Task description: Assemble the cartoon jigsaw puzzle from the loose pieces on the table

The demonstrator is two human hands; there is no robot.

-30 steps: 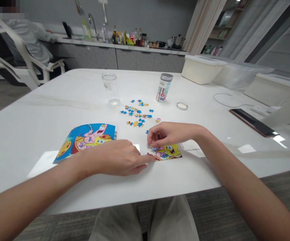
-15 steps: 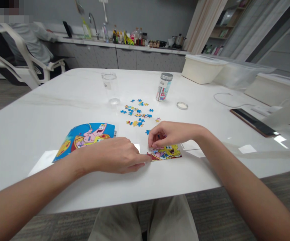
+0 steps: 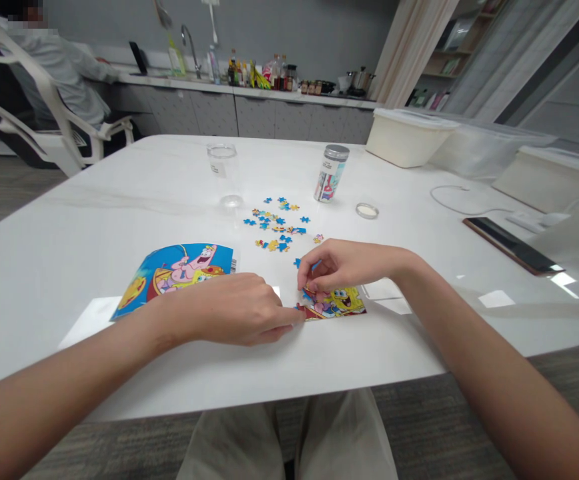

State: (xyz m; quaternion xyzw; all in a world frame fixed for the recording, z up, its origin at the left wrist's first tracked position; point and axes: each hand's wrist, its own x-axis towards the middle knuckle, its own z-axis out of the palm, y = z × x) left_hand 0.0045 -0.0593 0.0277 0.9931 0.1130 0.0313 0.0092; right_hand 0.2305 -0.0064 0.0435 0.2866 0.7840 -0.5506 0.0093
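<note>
A partly joined jigsaw puzzle (image 3: 345, 301) with cartoon figures lies near the table's front edge. My left hand (image 3: 237, 310) rests at its lower left corner, the index finger stretched out and touching the edge, the other fingers loosely bent. Over the puzzle's upper left side my right hand (image 3: 332, 265) is closed in a pinch. A small blue puzzle piece (image 3: 305, 294) shows at its fingertips, partly hidden by them. Behind the hands lie several loose puzzle pieces (image 3: 272, 245). A curved picture sheet (image 3: 189, 263) showing cartoon figures is partly covered by my left forearm.
A clear jar (image 3: 224, 175) and a printed can (image 3: 331, 175) stand behind the pieces, with a round lid (image 3: 367, 211) nearby. At the right are a phone (image 3: 509, 245), a cable and storage boxes (image 3: 409, 140). A person (image 3: 64, 67) sits at the far left.
My right fingertips have shifted slightly at the puzzle's left side, and the piece there shows more blue. My left index finger keeps touching the edge. The whole view has moved slightly.
</note>
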